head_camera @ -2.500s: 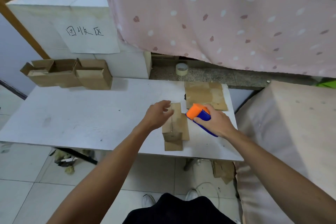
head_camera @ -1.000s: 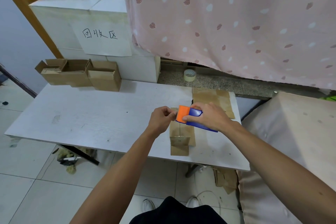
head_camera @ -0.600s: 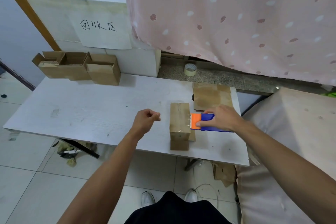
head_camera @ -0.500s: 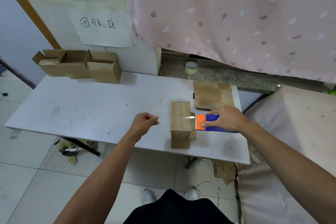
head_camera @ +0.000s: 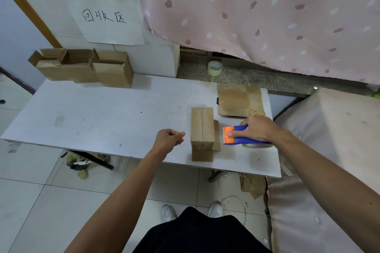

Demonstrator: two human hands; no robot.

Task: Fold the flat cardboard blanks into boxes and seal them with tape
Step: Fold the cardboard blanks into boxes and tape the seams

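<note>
A small folded cardboard box (head_camera: pixel 202 127) stands on the white table (head_camera: pixel 107 117), its top flaps closed along a centre seam, one end flap hanging at its near end. Right of it, my right hand (head_camera: pixel 257 128) grips a blue and orange tape dispenser (head_camera: pixel 236 136) down at the table surface, its orange end a little apart from the box. My left hand (head_camera: pixel 169 139) hovers left of the box, fingers curled and holding nothing. A stack of flat cardboard blanks (head_camera: pixel 239 99) lies behind the dispenser.
Three open-topped folded boxes (head_camera: pixel 86 66) stand at the table's far left by a white block with a paper sign (head_camera: pixel 107 24). A tape roll (head_camera: pixel 214 68) sits on the stone ledge. A covered surface (head_camera: pixel 329 150) borders the table's right. Cardboard scraps (head_camera: pixel 251 186) lie on the floor.
Both hands came off the box top. My right hand carried the dispenser to the right and down to the table; my left hand drew back to the left and curled.
</note>
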